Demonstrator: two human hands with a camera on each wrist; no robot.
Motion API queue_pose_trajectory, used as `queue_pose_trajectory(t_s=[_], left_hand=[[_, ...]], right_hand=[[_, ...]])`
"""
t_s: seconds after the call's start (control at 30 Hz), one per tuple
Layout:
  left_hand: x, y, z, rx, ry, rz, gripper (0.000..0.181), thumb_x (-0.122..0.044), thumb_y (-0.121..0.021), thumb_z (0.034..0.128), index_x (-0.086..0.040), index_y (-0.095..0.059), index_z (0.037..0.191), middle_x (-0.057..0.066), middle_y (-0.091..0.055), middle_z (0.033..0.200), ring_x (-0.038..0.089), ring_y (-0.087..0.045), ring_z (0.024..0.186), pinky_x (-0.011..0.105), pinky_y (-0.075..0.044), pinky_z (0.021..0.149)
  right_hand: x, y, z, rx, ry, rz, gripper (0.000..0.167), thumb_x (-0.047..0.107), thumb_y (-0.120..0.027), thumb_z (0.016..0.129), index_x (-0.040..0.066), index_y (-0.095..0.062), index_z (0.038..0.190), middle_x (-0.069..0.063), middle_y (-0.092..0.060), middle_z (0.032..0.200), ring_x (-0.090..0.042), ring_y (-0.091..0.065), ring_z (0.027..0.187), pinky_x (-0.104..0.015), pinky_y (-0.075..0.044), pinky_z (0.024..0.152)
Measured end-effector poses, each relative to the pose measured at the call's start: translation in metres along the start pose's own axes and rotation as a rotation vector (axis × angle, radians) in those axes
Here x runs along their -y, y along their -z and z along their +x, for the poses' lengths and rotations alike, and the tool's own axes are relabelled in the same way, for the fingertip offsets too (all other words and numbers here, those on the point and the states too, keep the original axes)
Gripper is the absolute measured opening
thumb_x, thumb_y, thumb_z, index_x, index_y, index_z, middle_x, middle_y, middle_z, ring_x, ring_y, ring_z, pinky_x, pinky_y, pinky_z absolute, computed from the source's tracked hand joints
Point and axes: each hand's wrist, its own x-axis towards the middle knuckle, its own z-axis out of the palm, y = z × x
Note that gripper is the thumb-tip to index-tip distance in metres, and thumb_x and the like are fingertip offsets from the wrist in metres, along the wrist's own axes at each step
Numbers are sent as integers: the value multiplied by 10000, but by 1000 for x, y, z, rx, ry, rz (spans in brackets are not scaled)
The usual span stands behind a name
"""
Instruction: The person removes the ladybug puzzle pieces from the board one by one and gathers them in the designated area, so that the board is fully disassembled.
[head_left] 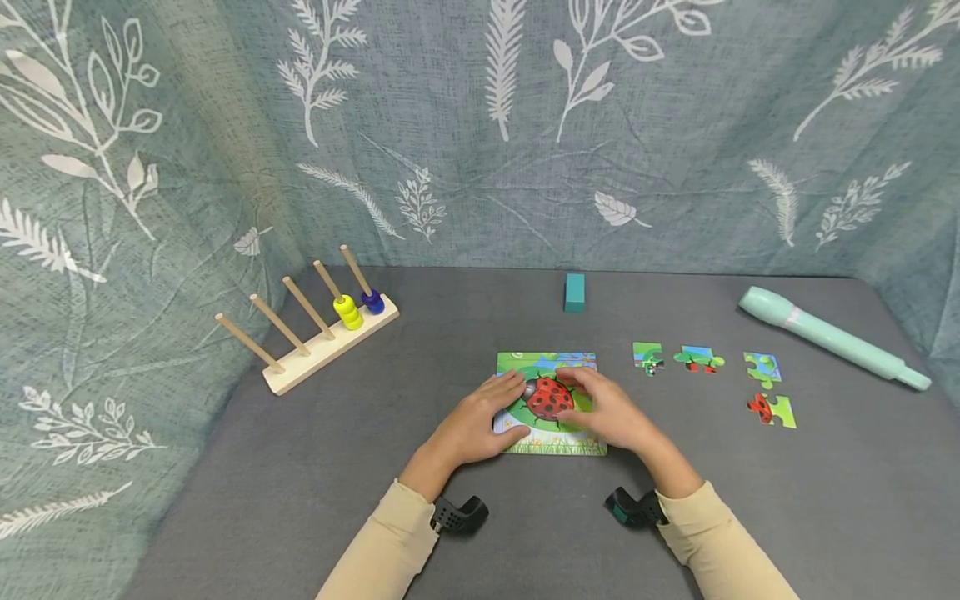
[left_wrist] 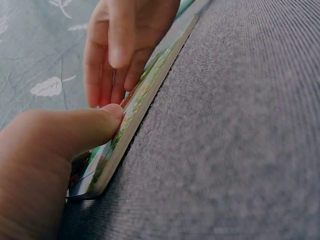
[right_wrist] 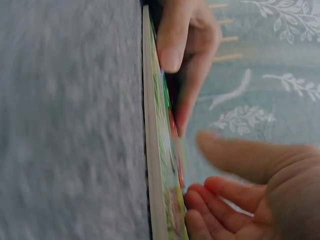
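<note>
A puzzle board (head_left: 555,446) with a red ladybug picture lies flat on the grey table. The left hand (head_left: 480,421) rests on its left part, fingers extended, and in the left wrist view the left thumb (left_wrist: 95,129) touches the board's near edge area. Over the right part is the right hand (head_left: 613,410), its fingers relaxed and slightly bent; in the right wrist view its thumb (right_wrist: 240,155) stands off the board (right_wrist: 157,200) while the fingertips are at the surface. Neither hand is curled round anything.
Puzzle pieces lie right of the board: two single-looking ones (head_left: 648,354) (head_left: 699,358) and others (head_left: 763,367) (head_left: 783,411) farther right. A teal block (head_left: 574,293) stands behind, a mint tube (head_left: 832,335) at right, a wooden peg stand (head_left: 322,354) with yellow and blue rings at left.
</note>
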Motion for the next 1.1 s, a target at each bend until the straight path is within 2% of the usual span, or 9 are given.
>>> queue_pose_trajectory(t_s=[0.2, 0.33, 0.63, 1.1], left_hand=[[0, 1, 0, -4, 4, 3, 635, -336, -673, 862, -9, -490, 1374, 111, -452, 1450, 257, -378, 1378, 377, -265, 1184], [0, 2, 1, -3, -7, 10, 631, -338, -670, 864, -8, -493, 1372, 114, -458, 1446, 260, -383, 1374, 385, -273, 1180], [1, 4, 2, -1, -8, 5, 631, -333, -674, 861, -6, -494, 1370, 116, -458, 1445, 258, -385, 1373, 379, -270, 1181], [1, 5, 2, -3, -2, -17, 632, -336, -680, 855, -10, -501, 1366, 113, -462, 1443, 259, -382, 1375, 371, -266, 1184]], right_hand=[[1, -8, 1, -49, 52, -144, 538, 64, -745, 779, -14, -544, 1272, -162, -558, 1254, -312, -555, 1132, -483, -471, 967], [1, -10, 0, -60, 69, -184, 511, 51, -740, 771, -20, -562, 1244, -153, -546, 1249, -310, -552, 1125, -487, -475, 955], [3, -12, 1, -46, 35, -151, 468, 43, -722, 780, -51, -566, 1212, -169, -508, 1290, -338, -509, 1184, -502, -449, 991], [1, -15, 2, -123, 34, -112, 450, 10, -751, 751, -6, -572, 1164, -141, -566, 1187, -297, -545, 1103, -475, -467, 948]])
